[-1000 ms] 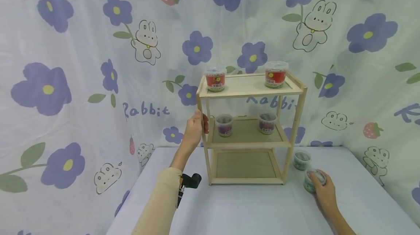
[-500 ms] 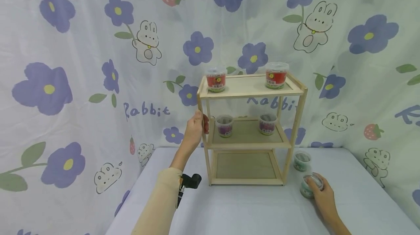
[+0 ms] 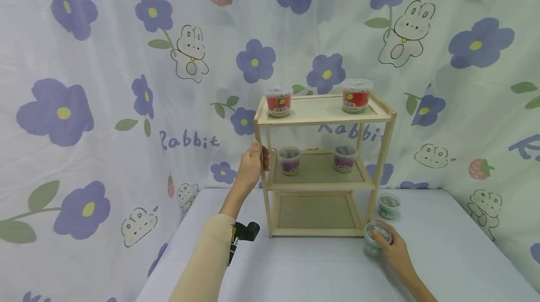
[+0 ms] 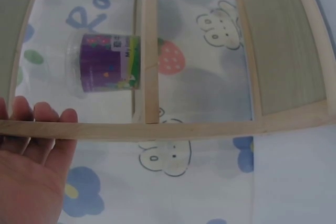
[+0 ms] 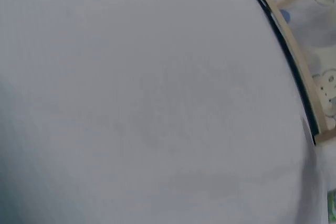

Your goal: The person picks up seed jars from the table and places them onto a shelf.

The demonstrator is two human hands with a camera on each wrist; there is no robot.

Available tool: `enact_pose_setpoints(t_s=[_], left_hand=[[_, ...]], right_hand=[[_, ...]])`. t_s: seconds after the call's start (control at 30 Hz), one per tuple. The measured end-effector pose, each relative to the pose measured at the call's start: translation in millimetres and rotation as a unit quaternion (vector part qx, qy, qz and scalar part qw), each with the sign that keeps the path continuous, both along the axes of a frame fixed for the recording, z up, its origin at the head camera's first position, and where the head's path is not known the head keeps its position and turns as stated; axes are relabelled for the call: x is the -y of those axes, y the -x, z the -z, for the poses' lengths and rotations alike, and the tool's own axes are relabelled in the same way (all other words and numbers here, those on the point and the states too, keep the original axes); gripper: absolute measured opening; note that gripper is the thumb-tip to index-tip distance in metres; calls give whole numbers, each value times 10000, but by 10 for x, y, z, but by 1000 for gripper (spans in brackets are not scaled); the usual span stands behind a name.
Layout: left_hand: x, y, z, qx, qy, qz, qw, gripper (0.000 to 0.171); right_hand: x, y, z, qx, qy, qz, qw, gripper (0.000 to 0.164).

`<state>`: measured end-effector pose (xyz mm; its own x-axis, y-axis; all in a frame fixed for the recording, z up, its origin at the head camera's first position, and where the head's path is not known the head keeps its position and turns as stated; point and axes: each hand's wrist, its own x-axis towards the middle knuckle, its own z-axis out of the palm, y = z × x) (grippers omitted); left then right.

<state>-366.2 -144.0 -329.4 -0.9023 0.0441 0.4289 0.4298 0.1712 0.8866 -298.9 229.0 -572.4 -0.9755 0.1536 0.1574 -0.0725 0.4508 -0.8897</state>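
Observation:
My left hand grips the left front post of a small three-tier wooden shelf. In the left wrist view the fingers pass behind that post, tips showing past it. With my right hand I hold a clear plastic cup with a green label, thumb over its top. This cup is just in front of the shelf's right front foot. A similar green-labelled cup stands on the table beside the shelf's right side. The right hand is outside its own wrist view.
Red-labelled cups stand at both ends of the top tier. Two purple-labelled cups are on the middle tier. The bottom tier is a flat panel close to the white-covered table. A patterned curtain hangs behind.
The right hand has carried the green-labelled cup leftward, from the right of the shelf to its right front foot. My left hand has stayed on the post.

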Motion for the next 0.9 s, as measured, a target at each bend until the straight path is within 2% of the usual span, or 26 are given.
enact_pose_setpoints(t_s=[0.23,0.4,0.6,0.77,0.9], left_hand=[[5,-79,-86,151,29,215,9997,52],[11,-54,-68,162,51,238,9996,52],[44,-5,1,-1,100,-33,9999,57],[38,0,18,-6,56,29,10000,58],[12,10,16,20,58,44,10000,59]], right_hand=[[298,49,6,-312,155,-375,9987,51],[548,153,-51,-609,79,-472,9970,49],[915,368,-207,-878,448,-735,9924,46],[1154,574,-296,-953,720,-906,9887,46],[1298,735,-338,-936,818,-863,9885,50]])
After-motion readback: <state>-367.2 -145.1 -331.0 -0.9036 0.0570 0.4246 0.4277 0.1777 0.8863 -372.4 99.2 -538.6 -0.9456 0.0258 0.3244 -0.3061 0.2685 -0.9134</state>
